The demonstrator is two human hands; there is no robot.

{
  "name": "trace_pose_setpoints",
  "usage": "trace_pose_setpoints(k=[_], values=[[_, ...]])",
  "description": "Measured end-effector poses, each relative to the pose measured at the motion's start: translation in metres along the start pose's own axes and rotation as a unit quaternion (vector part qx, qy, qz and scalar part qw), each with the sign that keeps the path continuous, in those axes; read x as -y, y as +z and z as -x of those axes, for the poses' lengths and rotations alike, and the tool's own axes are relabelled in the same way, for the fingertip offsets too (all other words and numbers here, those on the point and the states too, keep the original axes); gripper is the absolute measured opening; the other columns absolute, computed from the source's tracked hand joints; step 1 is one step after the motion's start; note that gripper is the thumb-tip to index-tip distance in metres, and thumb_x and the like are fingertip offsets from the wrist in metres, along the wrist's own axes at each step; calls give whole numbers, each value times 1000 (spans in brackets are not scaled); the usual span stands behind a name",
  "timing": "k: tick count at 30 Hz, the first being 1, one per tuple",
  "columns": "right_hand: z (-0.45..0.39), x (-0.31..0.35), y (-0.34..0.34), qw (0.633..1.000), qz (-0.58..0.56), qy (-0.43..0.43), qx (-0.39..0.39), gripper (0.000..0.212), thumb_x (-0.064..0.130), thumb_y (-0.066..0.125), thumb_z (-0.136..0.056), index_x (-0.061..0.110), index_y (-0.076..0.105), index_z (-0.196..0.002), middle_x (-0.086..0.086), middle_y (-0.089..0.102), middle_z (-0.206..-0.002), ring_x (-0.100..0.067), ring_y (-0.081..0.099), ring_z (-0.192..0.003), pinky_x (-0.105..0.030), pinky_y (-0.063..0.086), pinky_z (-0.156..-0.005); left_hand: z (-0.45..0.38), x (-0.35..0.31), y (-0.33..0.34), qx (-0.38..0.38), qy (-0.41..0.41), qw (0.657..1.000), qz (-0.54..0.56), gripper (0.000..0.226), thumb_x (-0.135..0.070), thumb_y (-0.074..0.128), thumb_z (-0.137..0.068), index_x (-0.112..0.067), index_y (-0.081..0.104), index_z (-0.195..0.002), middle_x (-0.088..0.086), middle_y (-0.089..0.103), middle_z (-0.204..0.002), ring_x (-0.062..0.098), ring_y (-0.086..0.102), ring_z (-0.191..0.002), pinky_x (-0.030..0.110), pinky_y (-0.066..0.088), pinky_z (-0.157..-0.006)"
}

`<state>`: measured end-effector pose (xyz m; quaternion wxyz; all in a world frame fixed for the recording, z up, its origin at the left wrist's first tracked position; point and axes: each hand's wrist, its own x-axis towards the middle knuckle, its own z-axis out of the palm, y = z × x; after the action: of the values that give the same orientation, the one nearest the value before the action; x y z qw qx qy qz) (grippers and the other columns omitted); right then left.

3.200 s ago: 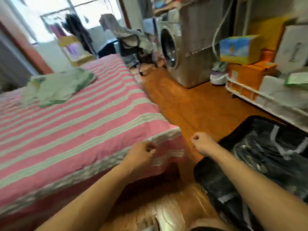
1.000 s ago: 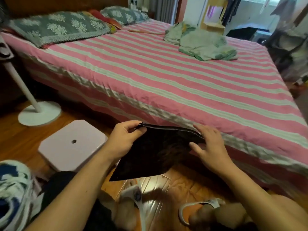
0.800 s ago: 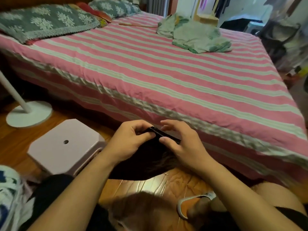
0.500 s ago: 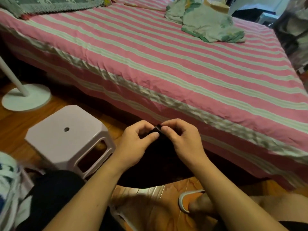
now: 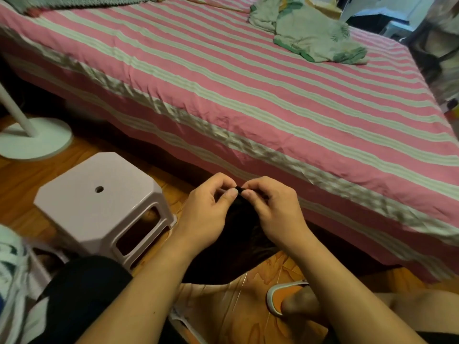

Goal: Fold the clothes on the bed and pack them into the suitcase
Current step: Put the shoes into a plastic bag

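Both hands have closed together since a second ago: the black garment, then held spread wide, now hangs doubled below the grip. Left hand and right hand each pinch its top edge, fingertips almost touching, just in front of the bed edge. Judging by this, the fold is mid-way, not finished. Green clothes lie unfolded far beyond the grip, on the bed's far side. Suitcase not in view, so I can't tell what's packed. White stool sits left of the grip.
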<state>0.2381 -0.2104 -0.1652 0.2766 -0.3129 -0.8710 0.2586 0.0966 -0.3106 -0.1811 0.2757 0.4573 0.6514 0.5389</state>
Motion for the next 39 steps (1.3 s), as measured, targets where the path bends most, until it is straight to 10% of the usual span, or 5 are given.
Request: trace_pose_setpoints(k=[9,14,18,29,39], values=[[37,-110,-71,967,246,59,-29,13,17,64,-94,9,74,-96,-6,71,-90,-31,65,-84,-32,43,-71,-8,8,-35,-233,-116,961,89,15,-18,62,-100,-28,66,-90,-1,65,-88,11,61,-81,32,54,-74],[39,-123,-101,976,201,67,-48,10,2,72,-89,7,75,-97,-6,71,-89,-30,69,-81,-41,56,-72,-9,20,-32,-112,-200,972,-44,12,-25,55,-100,-30,62,-108,-4,63,-111,24,60,-108,51,55,-94],[37,-103,-100,982,183,-33,15,9,11,67,-91,9,73,-98,7,64,-92,-13,63,-83,-12,43,-78,-11,20,-14,-69,-13,959,-275,40,-31,54,-96,-30,57,-136,-10,55,-132,18,44,-132,44,37,-112],[32,-98,-119,978,179,-97,51,11,6,66,-94,9,71,-104,1,67,-104,-20,65,-94,-33,53,-78,-6,41,48,169,127,934,-287,33,-2,57,-94,-24,71,-113,-6,60,-130,18,58,-115,41,53,-93],[40,-104,-111,974,227,3,-7,40,-4,69,-85,14,64,-120,-12,54,-136,-37,50,-127,-37,38,-106,7,34,61,239,32,896,-372,76,-70,75,-73,-29,45,-129,-15,45,-121,11,58,-93,34,53,-74]])
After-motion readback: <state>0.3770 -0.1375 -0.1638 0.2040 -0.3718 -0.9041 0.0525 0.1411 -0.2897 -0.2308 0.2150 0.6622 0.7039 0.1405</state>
